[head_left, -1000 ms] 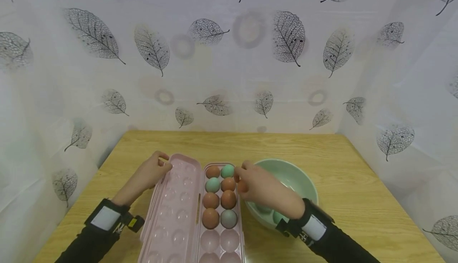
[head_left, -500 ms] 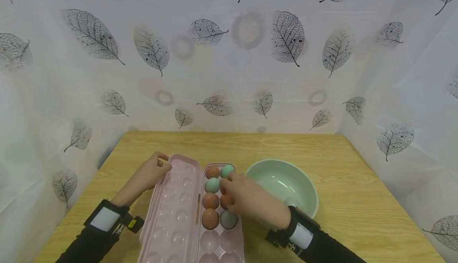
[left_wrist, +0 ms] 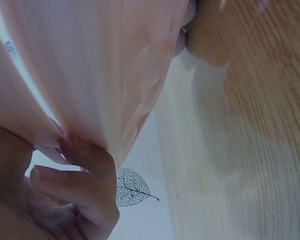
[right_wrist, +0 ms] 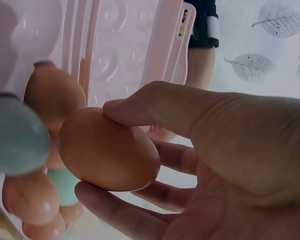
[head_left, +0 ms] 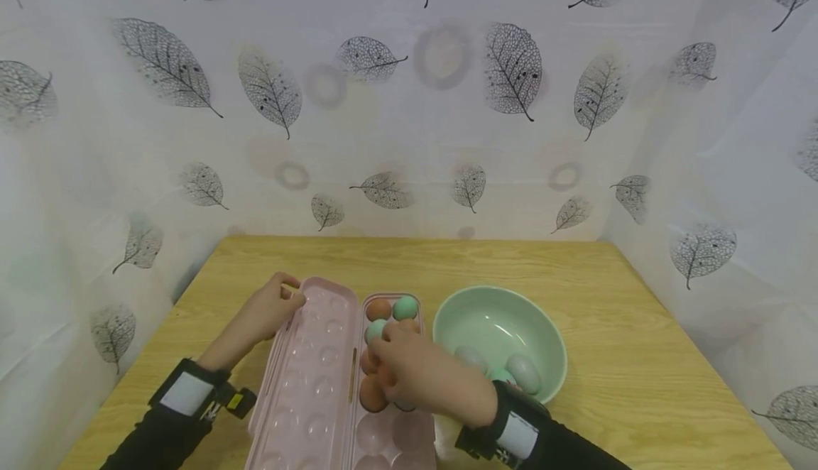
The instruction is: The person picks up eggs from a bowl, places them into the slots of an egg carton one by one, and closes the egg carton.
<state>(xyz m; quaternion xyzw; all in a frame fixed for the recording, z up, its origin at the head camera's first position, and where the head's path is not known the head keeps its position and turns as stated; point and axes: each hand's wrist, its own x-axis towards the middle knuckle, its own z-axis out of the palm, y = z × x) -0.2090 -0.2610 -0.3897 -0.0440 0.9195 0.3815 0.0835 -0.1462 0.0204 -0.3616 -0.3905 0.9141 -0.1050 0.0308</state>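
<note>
A pink plastic egg box lies unfolded on the table, its lid (head_left: 313, 378) on the left and its egg-filled base (head_left: 373, 433) on the right. At the lid's far left corner my left hand (head_left: 268, 310) pinches the edge between thumb and finger; the left wrist view shows the fingers curled there. My right hand (head_left: 428, 378) is above the base and holds a brown egg (right_wrist: 107, 150) between thumb and fingers. Around that egg, the right wrist view shows a pale blue-grey egg (right_wrist: 15, 135) and several brown ones in the cups. The hand hides part of the rows.
A light green bowl (head_left: 498, 307) stands right of the egg box, with pale eggs (head_left: 524, 372) and a green egg (head_left: 501, 375) inside. Wooden tabletop (head_left: 626, 356) surrounds them. A leaf-patterned curtain (head_left: 409, 101) closes off the back and sides.
My right hand has moved left and toward me, from beside the bowl to over the egg box, with the brown egg in it. The left hand has kept its place on the lid.
</note>
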